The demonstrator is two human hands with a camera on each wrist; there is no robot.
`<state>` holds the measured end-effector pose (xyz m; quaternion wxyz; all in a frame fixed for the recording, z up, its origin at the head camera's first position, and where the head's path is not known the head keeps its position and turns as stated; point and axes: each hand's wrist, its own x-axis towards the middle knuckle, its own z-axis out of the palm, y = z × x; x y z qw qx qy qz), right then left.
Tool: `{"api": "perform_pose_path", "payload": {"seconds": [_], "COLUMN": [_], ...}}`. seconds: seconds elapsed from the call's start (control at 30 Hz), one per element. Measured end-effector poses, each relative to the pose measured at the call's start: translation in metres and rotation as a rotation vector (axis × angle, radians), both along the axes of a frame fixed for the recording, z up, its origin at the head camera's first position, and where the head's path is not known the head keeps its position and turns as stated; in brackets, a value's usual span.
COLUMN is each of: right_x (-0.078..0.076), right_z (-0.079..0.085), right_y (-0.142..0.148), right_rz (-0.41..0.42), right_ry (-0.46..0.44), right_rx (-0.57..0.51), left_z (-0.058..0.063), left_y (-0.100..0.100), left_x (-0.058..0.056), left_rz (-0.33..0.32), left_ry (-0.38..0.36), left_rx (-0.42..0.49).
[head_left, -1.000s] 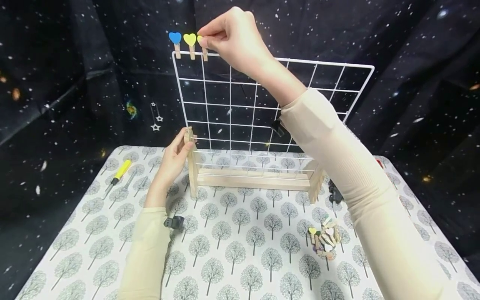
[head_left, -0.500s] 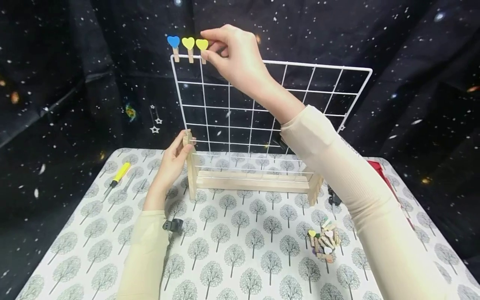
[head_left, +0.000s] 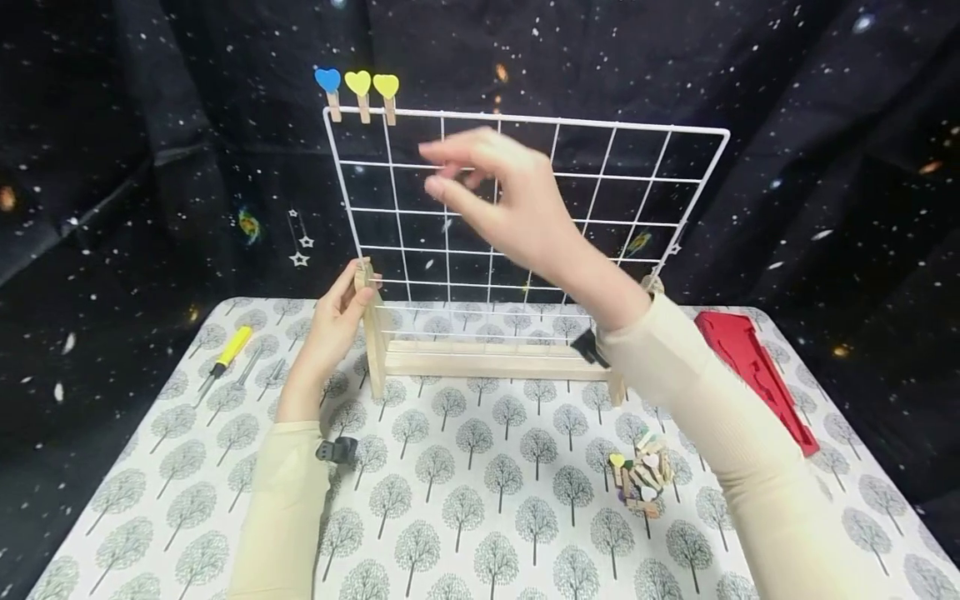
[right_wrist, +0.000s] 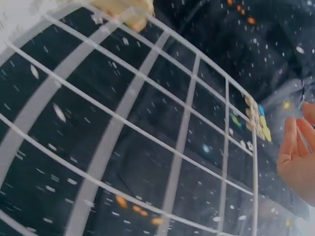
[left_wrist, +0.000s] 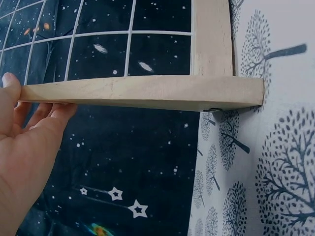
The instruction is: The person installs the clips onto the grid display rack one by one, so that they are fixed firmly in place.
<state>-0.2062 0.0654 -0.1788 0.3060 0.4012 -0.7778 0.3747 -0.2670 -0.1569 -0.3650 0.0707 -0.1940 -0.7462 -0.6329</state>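
A white wire grid stands upright in a wooden stand. My left hand grips the upper part of the stand's left side post, thumb on one face and fingers on the other. Three wooden clothespins with hearts sit on the grid's top wire at its left end: a blue heart clothespin, a yellow heart clothespin and another yellow heart clothespin. My right hand is in front of the grid, below and right of them, fingers loosely bent and nothing between them.
A pile of small heart clothespins lies on the tree-print tablecloth at the right. Behind my right forearm is a red tray. A yellow-handled screwdriver lies at the left, beside thin metal shafts.
My right hand has let go of the third clothespin, the second yellow heart, and moved down and right, away from the top wire. The left hand stays on the post.
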Motion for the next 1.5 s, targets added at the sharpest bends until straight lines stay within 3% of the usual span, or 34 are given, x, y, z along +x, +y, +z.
{"api": "perform_pose_path", "payload": {"seconds": [0.17,0.33,0.5,0.63,0.77,0.9,1.1,1.27,1.5], "right_x": [0.0,0.008,0.026,0.045,0.065,0.081,0.095,0.095,0.088], "right_z": [-0.06,-0.122,-0.175,-0.215,-0.246,-0.265,-0.275,-0.278,-0.279], "right_y": [0.029,0.063,0.099,0.137,0.178,0.209,0.224,0.222,0.214], "right_rz": [0.081,-0.048,-0.186,-0.231,-0.241,-0.231,-0.239,-0.255,-0.222], "right_ry": [-0.043,-0.174,-0.319,-0.436,-0.476,-0.504,-0.535,-0.475,-0.512], "right_rx": [0.024,0.089,0.225,0.323,0.395,0.425,0.448,0.484,0.497], "left_z": [0.002,-0.002,-0.016,-0.022,-0.015,-0.004,-0.003,-0.008,-0.003], "left_y": [-0.001,-0.002,-0.006,-0.006,-0.004,-0.002,0.001,0.004,0.005], "left_x": [0.0,-0.005,-0.015,-0.017,-0.01,-0.002,-0.001,0.0,0.0], "left_rz": [-0.008,-0.02,-0.019,-0.012,-0.018,-0.016,-0.014,-0.019,0.0], "left_ry": [-0.004,-0.007,-0.002,0.008,-0.002,-0.008,0.0,-0.005,0.048], "left_rx": [-0.006,0.002,0.003,-0.007,0.0,0.012,0.008,0.026,0.02]}}
